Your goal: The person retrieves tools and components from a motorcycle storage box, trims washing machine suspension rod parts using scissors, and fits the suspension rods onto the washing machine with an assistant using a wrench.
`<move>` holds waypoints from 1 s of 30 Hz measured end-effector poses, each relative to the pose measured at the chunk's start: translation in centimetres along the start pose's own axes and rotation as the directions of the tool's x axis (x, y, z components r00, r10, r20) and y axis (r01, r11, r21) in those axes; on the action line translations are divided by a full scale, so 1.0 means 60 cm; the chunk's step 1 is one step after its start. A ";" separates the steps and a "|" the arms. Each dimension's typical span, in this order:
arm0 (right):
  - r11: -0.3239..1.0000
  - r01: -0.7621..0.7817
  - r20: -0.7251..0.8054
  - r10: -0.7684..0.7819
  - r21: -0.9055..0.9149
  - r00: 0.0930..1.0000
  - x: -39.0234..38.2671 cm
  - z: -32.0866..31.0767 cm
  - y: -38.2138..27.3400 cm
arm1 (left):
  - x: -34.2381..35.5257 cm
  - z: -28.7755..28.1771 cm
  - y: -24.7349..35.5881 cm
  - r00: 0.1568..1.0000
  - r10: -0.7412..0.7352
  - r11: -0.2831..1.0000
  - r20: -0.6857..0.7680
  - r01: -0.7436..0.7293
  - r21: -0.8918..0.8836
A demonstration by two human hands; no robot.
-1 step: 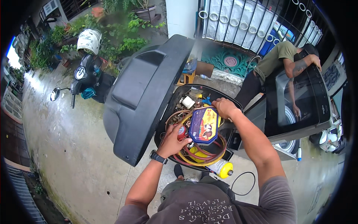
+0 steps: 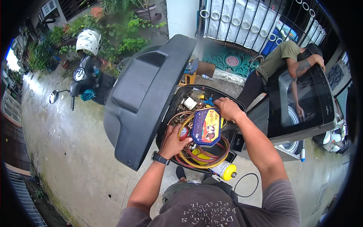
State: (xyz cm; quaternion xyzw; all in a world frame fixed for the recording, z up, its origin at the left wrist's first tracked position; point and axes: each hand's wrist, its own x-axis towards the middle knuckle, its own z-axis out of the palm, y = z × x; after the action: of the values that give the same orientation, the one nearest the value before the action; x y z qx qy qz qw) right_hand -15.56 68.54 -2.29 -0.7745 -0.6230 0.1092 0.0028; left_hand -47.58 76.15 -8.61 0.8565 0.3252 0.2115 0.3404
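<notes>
An octagonal plastic tub (image 2: 206, 126) with a blue rim and a yellow and purple lid lies atop coiled hoses (image 2: 223, 151) in an open black top box (image 2: 181, 92). My left hand (image 2: 175, 142), fingers and thumb apart, rests beside the tub around a red round gauge (image 2: 183, 133). At the tub's far right corner is my right hand (image 2: 228, 109), its fingers curled down; what they grip is hidden. Just left of those fingertips sits a blue fitting (image 2: 208, 100). A white cylindrical piece (image 2: 190, 103) lies among small metal parts behind the tub.
The box's big black lid (image 2: 140, 90) stands raised on the left. A yellow-capped gas canister (image 2: 227, 171) sticks out at the near edge. To the right, a person (image 2: 281, 56) leans over a dark-topped washing machine (image 2: 298, 106). A scooter (image 2: 89, 81) with a white helmet is parked at left.
</notes>
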 end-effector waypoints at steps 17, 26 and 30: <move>0.874 0.153 -0.228 -0.050 0.461 0.972 -0.067 -0.060 -0.069 | 0.128 0.041 -0.068 0.889 -0.425 0.774 0.171 0.455 -0.441; 0.842 -0.132 -0.118 0.225 0.524 0.967 -0.008 -0.065 -0.061 | 0.139 0.018 -0.036 0.865 -0.388 0.429 0.318 0.475 -0.768; 0.843 -0.142 0.009 0.160 0.518 0.987 -0.009 -0.074 -0.034 | 0.138 0.013 -0.030 0.913 -0.269 0.427 0.305 0.397 -0.812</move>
State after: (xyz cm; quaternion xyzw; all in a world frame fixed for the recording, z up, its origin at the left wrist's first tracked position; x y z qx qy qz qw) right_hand -16.89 69.05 2.44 -0.7936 -0.5078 0.2589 0.2128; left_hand -42.10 82.61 -9.26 0.5015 0.3162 0.2173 0.7754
